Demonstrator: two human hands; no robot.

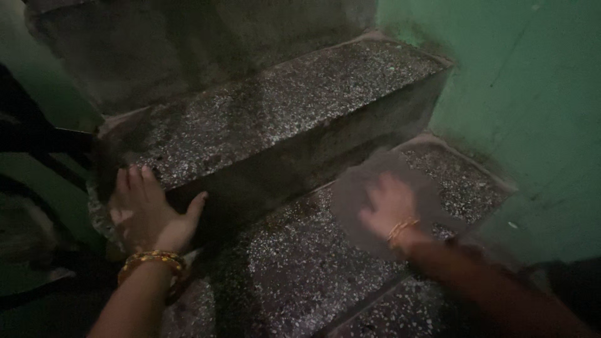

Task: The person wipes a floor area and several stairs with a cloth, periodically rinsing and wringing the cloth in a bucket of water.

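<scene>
My left hand (150,209) lies flat with fingers spread on the front left corner of a speckled stone stair step (275,106). It holds nothing, and gold bangles ring its wrist. My right hand (388,206) presses down on a grey cloth (357,188) spread over the lower step (300,263). The hand and cloth are blurred, so I cannot tell whether the fingers grip the cloth or only press on it. A gold bangle sits on that wrist too.
A green painted wall (526,106) borders the stairs on the right. A dark metal railing (37,144) runs along the left. Another step riser (156,50) rises at the top; a further step (400,313) lies below.
</scene>
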